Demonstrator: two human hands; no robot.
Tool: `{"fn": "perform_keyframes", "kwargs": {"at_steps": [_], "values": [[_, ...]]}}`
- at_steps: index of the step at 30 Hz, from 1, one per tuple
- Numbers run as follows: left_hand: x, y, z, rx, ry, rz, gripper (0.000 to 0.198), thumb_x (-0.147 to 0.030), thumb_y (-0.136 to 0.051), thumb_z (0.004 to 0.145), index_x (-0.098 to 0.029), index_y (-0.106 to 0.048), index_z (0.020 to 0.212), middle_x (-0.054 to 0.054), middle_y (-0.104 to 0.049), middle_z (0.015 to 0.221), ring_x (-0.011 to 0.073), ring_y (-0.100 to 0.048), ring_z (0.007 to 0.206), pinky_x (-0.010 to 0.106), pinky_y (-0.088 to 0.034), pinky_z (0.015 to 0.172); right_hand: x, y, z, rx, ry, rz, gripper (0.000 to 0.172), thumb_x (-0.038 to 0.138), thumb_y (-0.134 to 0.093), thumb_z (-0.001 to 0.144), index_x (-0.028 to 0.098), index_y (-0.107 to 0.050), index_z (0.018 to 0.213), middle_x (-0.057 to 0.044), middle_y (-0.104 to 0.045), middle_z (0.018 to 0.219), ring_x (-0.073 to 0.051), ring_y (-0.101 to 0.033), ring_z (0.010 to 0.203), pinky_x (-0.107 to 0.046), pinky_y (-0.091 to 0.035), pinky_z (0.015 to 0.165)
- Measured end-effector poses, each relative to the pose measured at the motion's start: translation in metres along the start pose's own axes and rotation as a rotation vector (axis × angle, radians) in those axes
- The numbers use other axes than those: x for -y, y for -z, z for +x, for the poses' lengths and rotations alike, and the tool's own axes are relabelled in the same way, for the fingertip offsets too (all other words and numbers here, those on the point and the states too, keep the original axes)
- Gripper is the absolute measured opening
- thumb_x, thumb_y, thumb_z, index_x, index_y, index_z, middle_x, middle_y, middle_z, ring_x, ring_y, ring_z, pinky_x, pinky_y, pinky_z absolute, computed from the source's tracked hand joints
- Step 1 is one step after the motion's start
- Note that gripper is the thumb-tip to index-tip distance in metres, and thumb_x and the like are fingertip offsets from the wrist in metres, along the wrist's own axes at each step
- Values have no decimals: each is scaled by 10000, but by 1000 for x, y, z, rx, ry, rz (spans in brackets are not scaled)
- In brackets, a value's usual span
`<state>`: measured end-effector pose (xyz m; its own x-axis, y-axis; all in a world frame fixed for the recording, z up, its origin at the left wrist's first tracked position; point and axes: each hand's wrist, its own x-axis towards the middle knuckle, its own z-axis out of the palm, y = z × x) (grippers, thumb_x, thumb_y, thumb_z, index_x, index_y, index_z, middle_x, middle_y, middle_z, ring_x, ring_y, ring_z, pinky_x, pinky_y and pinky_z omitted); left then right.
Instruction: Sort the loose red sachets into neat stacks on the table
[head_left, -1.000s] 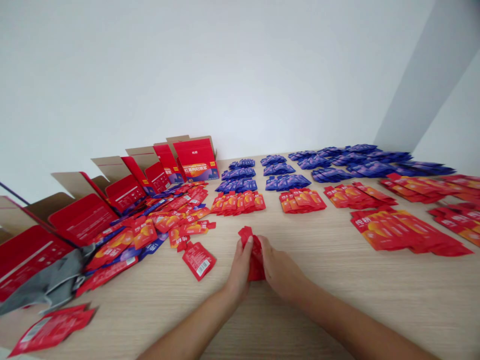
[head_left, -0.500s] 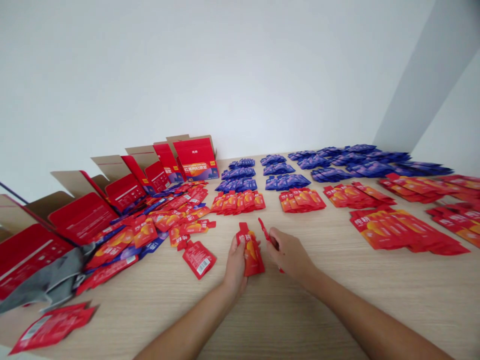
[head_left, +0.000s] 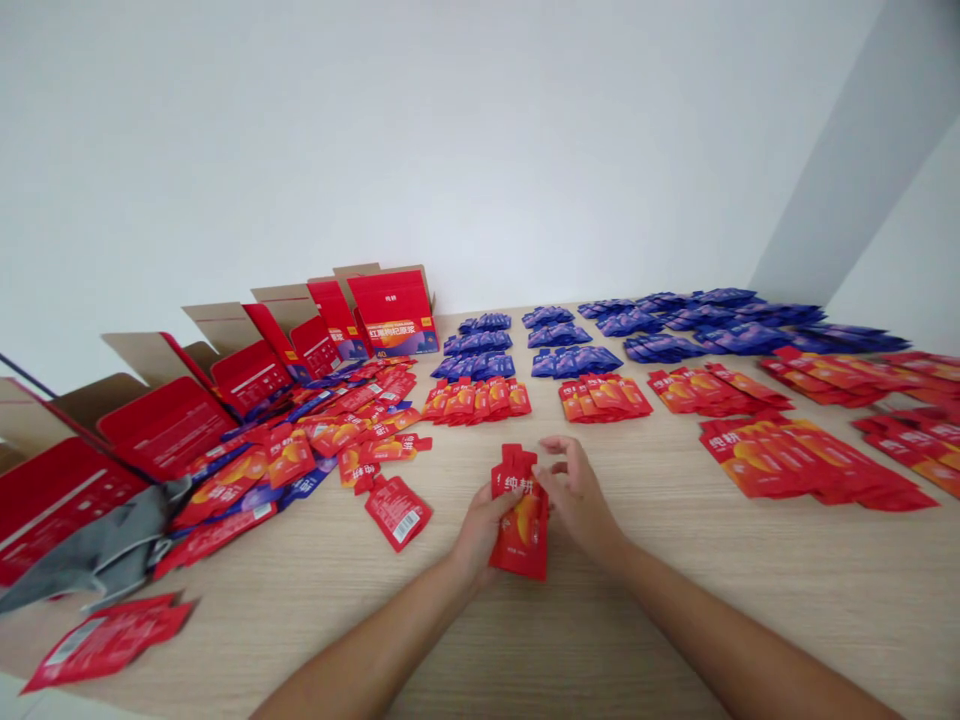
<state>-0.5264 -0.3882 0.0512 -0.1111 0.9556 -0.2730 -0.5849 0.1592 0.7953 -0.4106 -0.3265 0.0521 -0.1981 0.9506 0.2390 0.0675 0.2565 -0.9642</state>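
Note:
My left hand (head_left: 478, 530) is closed around a small stack of red spouted pouches (head_left: 523, 530), its thumb across the front one. The pouches are held upright over the middle of the table, printed fronts towards me. At their upper right edge is my right hand (head_left: 581, 495), with index finger and thumb apart and the thumb close against the edge. Whether its lower fingers touch the stack from behind is hidden. Left of my hands, a red pouch (head_left: 400, 512) lies with its barcode side up.
A mixed pile of red and purple pouches (head_left: 289, 458) spreads at left, before open red boxes (head_left: 169, 425). Grey cloth (head_left: 97, 550) and red pouches (head_left: 109, 640) lie at the near left. Purple bundles (head_left: 574, 360) and red bundles (head_left: 802, 458) stand in rows behind and right.
The pouch that my right hand held apart is now with the stack in my left hand. My right hand's fingers have loosened. The stack has shifted slightly right and nearer.

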Motion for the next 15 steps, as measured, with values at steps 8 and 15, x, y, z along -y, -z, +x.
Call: {"fn": "perform_keyframes", "kwargs": {"at_steps": [8,15], "values": [[-1,4,-5,223,152,79,347,-202,-781,616,-94,-666,925,117,-730,806,212,-698,693,304,-546,684,-5,-3,1,374,-397,325,401,586,-609,710,189,-565,747,70,-516,455,-65,-360,323,-197,-236,333],[6,1,-11,369,246,175,364,-209,-791,592,-102,-661,914,130,-718,821,259,-703,695,358,-559,616,-2,2,4,96,-397,484,414,578,-671,668,196,-527,600,37,-591,474,-111,-505,410,-230,-380,422]]}}
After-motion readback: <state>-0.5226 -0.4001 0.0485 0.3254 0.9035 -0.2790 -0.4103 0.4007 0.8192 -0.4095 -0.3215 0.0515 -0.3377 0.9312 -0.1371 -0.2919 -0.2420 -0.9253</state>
